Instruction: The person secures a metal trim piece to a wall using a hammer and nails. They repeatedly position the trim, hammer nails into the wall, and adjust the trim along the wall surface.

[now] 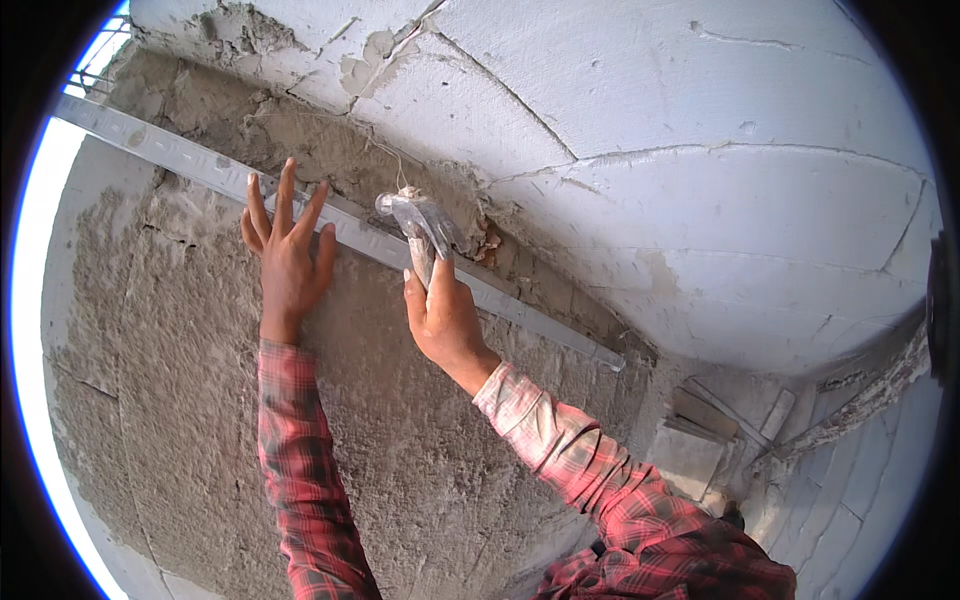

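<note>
Plaid sleeve (650, 525); right grip (445, 325) clenched round hammer (413, 213); left grip (290, 265) splayed on metal bar (362, 238); white wall (740, 220), rough pole (870, 400) rightward.

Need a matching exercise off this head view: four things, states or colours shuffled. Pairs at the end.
1. left hand
2. right hand
3. metal strip
4. plaid sleeves

A. mostly red and black
B. holding a claw hammer
C. long, slanting across the view
D. fingers spread, on the strip

Pairs: 1-D, 2-B, 3-C, 4-A
</note>
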Demonstrator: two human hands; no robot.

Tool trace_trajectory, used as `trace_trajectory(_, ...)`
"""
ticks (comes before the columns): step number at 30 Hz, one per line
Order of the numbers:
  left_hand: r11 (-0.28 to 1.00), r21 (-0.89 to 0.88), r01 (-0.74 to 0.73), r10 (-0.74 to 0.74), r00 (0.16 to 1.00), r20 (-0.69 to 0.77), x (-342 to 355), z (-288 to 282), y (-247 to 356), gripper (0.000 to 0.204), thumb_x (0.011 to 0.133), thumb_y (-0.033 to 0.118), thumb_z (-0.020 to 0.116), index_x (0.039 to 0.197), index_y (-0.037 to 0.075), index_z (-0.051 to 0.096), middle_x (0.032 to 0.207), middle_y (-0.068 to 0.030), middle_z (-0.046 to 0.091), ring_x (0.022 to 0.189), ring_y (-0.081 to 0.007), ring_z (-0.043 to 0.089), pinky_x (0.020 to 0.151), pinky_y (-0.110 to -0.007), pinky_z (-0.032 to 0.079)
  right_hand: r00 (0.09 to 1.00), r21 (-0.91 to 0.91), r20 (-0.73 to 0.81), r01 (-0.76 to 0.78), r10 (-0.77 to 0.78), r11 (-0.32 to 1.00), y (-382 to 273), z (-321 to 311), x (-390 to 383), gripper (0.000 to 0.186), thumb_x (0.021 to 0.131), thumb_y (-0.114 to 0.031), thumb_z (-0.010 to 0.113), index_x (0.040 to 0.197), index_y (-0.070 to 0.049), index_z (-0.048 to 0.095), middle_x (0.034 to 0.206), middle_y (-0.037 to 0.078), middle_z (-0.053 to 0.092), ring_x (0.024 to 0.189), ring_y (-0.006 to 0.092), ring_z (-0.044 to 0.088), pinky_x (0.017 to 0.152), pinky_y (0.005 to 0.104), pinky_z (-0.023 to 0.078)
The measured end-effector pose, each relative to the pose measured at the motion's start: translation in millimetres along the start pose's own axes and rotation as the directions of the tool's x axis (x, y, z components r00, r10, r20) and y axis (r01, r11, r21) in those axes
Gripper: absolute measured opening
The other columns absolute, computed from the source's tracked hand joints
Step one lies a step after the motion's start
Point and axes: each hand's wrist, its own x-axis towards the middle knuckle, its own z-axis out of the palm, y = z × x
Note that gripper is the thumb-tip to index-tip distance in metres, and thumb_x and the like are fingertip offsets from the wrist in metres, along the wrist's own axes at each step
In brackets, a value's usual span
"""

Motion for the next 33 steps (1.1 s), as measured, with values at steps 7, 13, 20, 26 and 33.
trace_trajectory(7, 0.993, -0.103, -0.066, 0.046, 0.982, -0.183, -2.1, 8.5, -11.3, 0.043, 0.089, 0.027, 0.066, 0.132, 0.028, 0.063, 0.158, 0.0012, 0.035, 0.151, -0.0304, 0.009, 0.119, -0.052, 0.005, 0.955, -0.049, 0.133, -0.263, 0.267, 0.964, -4.5, -130.2, -139.0, 0.051, 0.097, -0.015, 0.055, 0.14, 0.008, 0.039, 0.112, 0.025, 0.063, 0.106, 0.041, 0.064, 0.085, 0.0461, 0.052)
trace_trajectory(13, 0.966, -0.253, -0.059, -0.033, 0.938, -0.345, -34.2, 20.3, 46.0, 0.034, 0.097, 0.033, 0.059, 0.131, 0.029, 0.064, 0.147, -0.0018, 0.049, 0.141, -0.0243, 0.034, 0.116, -0.049, 0.021, 0.751, -0.744, 0.204, -0.298, 0.628, 0.598, 15.4, -342.6, -340.4, 0.071, 0.084, -0.013, 0.064, 0.149, -0.01, 0.037, 0.101, 0.019, 0.062, 0.084, 0.0392, 0.065, 0.07, 0.0456, 0.053)
trace_trajectory(20, 0.926, -0.188, 0.328, -0.331, 0.944, 0.017, -74.1, 51.2, 162.6, 0.05, 0.097, 0.052, 0.052, 0.138, 0.023, 0.056, 0.126, -0.013, 0.048, 0.125, -0.032, 0.044, 0.103, -0.048, 0.041, 0.248, -0.99, 0.142, 0.047, 0.958, 0.135, 112.1, -524.3, -502.5, 0.057, 0.084, -0.016, 0.057, 0.14, -0.015, 0.044, 0.097, 0.015, 0.066, 0.088, 0.0348, 0.066, 0.075, 0.0488, 0.053)
trace_trajectory(26, 0.756, -0.222, 0.616, -0.594, 0.788, 0.161, -50.6, 49.6, 175.7, 0.045, 0.087, 0.026, 0.069, 0.124, 0.005, 0.056, 0.12, -0.0215, 0.047, 0.087, -0.0346, 0.067, 0.077, -0.043, 0.056, 0.321, -0.937, 0.338, 0.209, 0.885, 0.282, 225.3, -557.1, -547.3, 0.04, 0.086, -0.013, 0.055, 0.126, -0.01, 0.052, 0.096, 0.015, 0.064, 0.092, 0.0323, 0.066, 0.078, 0.0431, 0.054)
trace_trajectory(33, 0.717, -0.245, 0.653, -0.635, 0.756, 0.157, -58.6, 37.3, 184.5, 0.042, 0.085, 0.022, 0.072, 0.118, 0.004, 0.055, 0.089, -0.016, 0.074, 0.073, -0.0305, 0.071, 0.071, -0.04, 0.055, 0.337, -0.927, 0.294, 0.327, 0.894, 0.182, 263.3, -588.5, -589.2, 0.034, 0.089, -0.012, 0.051, 0.123, -0.01, 0.051, 0.106, 0.012, 0.06, 0.102, 0.0297, 0.063, 0.081, 0.0389, 0.053)
